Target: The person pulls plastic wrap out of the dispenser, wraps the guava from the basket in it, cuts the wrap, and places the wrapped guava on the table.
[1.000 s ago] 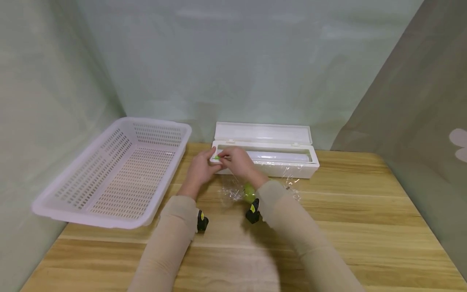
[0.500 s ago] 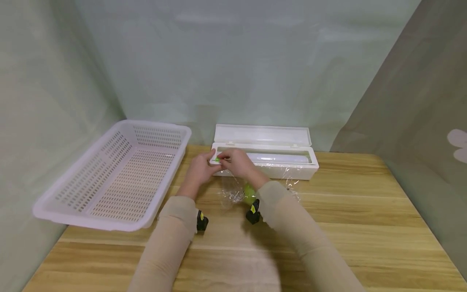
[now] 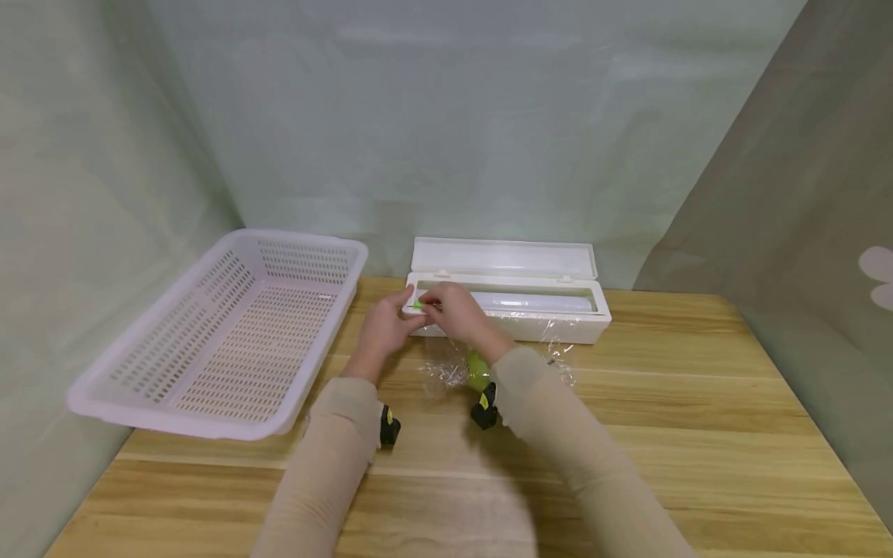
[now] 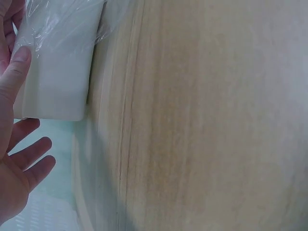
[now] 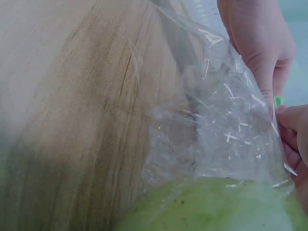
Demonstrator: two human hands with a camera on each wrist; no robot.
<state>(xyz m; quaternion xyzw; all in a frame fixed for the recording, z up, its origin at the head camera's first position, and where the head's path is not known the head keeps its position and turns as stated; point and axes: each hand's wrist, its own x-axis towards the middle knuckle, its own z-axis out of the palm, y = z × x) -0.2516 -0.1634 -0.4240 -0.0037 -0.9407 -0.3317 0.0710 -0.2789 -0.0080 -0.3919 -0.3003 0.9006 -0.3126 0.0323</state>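
We needed our left hand (image 3: pixel 384 329), loosely gripping the left end of the long white plastic box (image 3: pixel 504 280) on the wooden bench (image 3: pixel 698 434), steady while our right hand (image 3: pixel 459 313), fingers closed, pinched its small bright-green tab (image 3: pixel 417 305).

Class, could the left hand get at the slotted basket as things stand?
Probably yes: the left hand grips the white box, but once it lets go, nothing visible bars the slotted basket on its left.
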